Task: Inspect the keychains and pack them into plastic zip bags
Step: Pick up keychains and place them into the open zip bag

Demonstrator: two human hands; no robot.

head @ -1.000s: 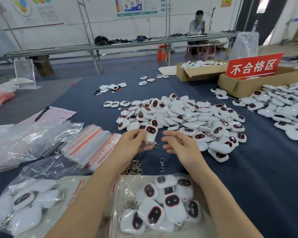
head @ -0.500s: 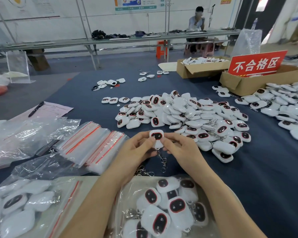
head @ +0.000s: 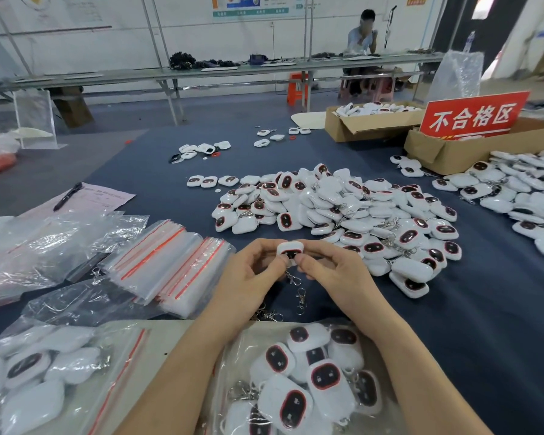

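Note:
My left hand (head: 252,274) and my right hand (head: 330,273) pinch one white keychain (head: 290,249) between them, just above the blue table. Its dark oval face with a red rim points at me, and its metal chain and clasp (head: 299,293) hang below. Behind it lies a big pile of the same white keychains (head: 343,211). An open zip bag (head: 311,381) holding several keychains lies right in front of me. A second filled bag (head: 44,372) is at the lower left. Stacks of empty red-striped zip bags (head: 170,262) sit to the left of my hands.
Another heap of keychains (head: 522,196) spreads at the right. Two cardboard boxes (head: 368,124) stand at the back right, one behind a red sign (head: 471,116). Loose plastic film (head: 44,243), a paper with a pen (head: 67,196) lie left. A person sits at a far bench.
My hands drew the keychain closer and turned it so its dark face is toward me. My right hand, apart from it a second ago, now pinches it too.

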